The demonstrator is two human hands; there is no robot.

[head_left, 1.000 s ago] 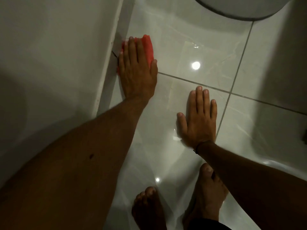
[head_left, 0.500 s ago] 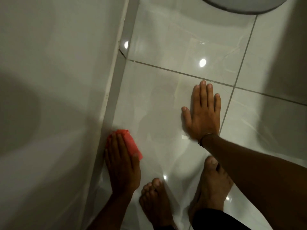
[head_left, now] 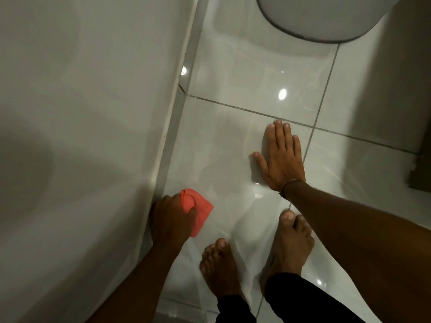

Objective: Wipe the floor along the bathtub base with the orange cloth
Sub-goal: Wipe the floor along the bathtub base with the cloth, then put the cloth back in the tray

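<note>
The orange cloth (head_left: 201, 212) lies bunched on the glossy white floor tiles (head_left: 224, 145), right beside the base of the white bathtub (head_left: 93, 113) that fills the left of the view. My left hand (head_left: 171, 219) grips the cloth, fingers curled around its upper part, its knuckles against the tub's base strip (head_left: 173, 127). My right hand (head_left: 281, 159) rests flat on the tile to the right, fingers together, holding nothing.
My two bare feet (head_left: 254, 257) stand on the tiles just below the hands. A white toilet bowl (head_left: 324, 17) overhangs the floor at the top right. A dark object (head_left: 421, 171) sits at the right edge.
My left hand has dragged the cloth along the tub base towards me, from the far grout line to near my feet, and now bunches it instead of pressing flat. My right hand has stayed planted.
</note>
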